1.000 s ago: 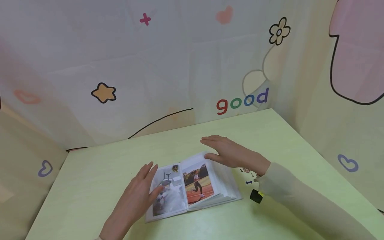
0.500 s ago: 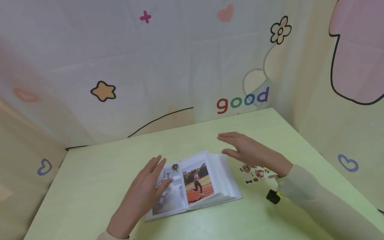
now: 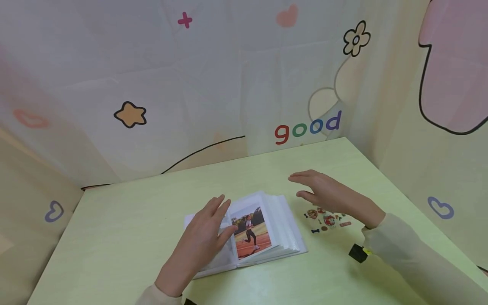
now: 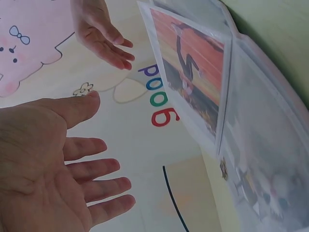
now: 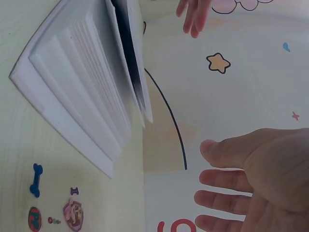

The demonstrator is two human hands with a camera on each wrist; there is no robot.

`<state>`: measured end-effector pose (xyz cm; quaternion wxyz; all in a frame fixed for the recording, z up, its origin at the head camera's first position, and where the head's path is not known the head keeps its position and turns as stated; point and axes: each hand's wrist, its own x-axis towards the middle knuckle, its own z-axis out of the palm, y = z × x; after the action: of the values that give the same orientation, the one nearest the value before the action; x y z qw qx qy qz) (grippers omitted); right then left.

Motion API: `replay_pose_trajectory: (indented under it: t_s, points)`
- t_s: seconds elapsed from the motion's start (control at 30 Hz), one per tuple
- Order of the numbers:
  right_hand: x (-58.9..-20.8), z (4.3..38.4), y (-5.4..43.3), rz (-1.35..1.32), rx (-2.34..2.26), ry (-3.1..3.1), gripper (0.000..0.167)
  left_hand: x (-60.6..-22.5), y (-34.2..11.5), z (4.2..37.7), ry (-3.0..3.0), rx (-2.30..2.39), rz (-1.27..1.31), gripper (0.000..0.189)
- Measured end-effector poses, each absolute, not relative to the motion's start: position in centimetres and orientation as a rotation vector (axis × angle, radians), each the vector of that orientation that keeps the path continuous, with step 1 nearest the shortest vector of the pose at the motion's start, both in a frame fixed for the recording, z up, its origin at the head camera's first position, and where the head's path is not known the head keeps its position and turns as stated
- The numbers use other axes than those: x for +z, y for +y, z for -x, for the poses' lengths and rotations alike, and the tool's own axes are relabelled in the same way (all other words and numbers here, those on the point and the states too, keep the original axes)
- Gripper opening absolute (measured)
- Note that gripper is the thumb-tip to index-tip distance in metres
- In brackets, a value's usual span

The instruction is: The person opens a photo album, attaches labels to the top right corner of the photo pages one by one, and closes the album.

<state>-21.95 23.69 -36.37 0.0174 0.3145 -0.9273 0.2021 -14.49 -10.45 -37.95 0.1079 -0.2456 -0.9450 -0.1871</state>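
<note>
A white photo album point(image 3: 280, 220) lies spread on the table, a photo of a runner on a track point(image 3: 249, 232) on its right page. My left hand point(image 3: 203, 239) hovers over the left page and covers most of it in the head view; its fingers are extended and hold nothing, as the left wrist view confirms. To the right of the album, my right hand point(image 3: 331, 192) hangs above the table, fingers straight and thumb apart. Below it lies a group of small colourful stickers point(image 3: 329, 220), including a blue bone sticker point(image 5: 36, 180). A small dog sticker point(image 4: 223, 169) shows on the left page.
The pale yellow-green table point(image 3: 126, 237) meets a fabric backdrop point(image 3: 213, 84) printed with a star, hearts and the word "good". A black device point(image 3: 358, 253) is strapped beneath the right wrist.
My left hand has moved right, further over the left page. The right hand has drawn away to the right, uncovering the stickers. The album stays in place.
</note>
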Motion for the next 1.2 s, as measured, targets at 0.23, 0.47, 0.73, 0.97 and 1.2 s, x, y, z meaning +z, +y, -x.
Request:
replay_pose_trajectory:
  t_s: [0.23, 0.47, 0.73, 0.97, 1.2]
  points:
    - [-37.2, 21.7, 24.5, -0.916, 0.615, -2.914, 0.045, -38.1, -8.5, 14.7, -2.771, -0.582, 0.815, 0.064]
    - [-38.3, 21.4, 25.4, -0.894, 0.599, -2.918, 0.042, -38.5, -6.0, 14.9, -2.716, -0.562, 0.935, 0.058]
    - [-39.5, 21.2, 26.2, -0.867, 0.596, -2.948, 0.039, -38.8, -3.2, 15.2, -2.705, -0.479, 0.986, 0.059]
    - [-40.7, 21.0, 26.5, -0.884, 0.578, -2.941, 0.034, -39.2, -1.2, 15.1, -2.758, -0.415, 0.960, 0.058]
    - [-42.0, 20.9, 26.7, -0.919, 0.533, -2.908, 0.033, -39.8, 1.7, 15.4, -2.772, -0.293, 0.929, 0.055]
